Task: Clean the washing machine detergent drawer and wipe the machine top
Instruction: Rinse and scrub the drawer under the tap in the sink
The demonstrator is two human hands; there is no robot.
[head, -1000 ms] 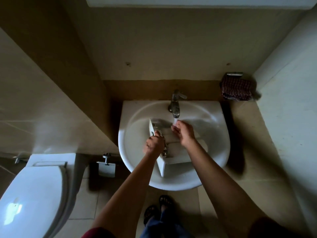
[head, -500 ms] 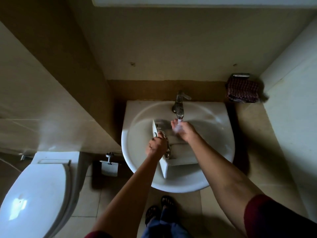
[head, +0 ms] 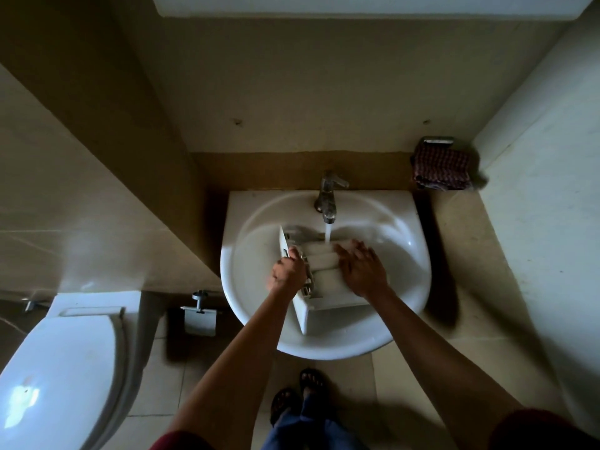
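Head cam: white detergent drawer [head: 328,306] sits in the sink [head: 409,274] basin, under the running tap [head: 328,199]. Left hand [head: 287,274] is fisted around its left edge; right hand [head: 363,267] lies flat, fingers spread, over the compartments.

no readable text, no labels, no brands, no numbers

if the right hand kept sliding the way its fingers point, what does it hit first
The right hand points up-left across the detergent drawer; it would likely meet the water stream first, then the faucet, though depth is unclear.
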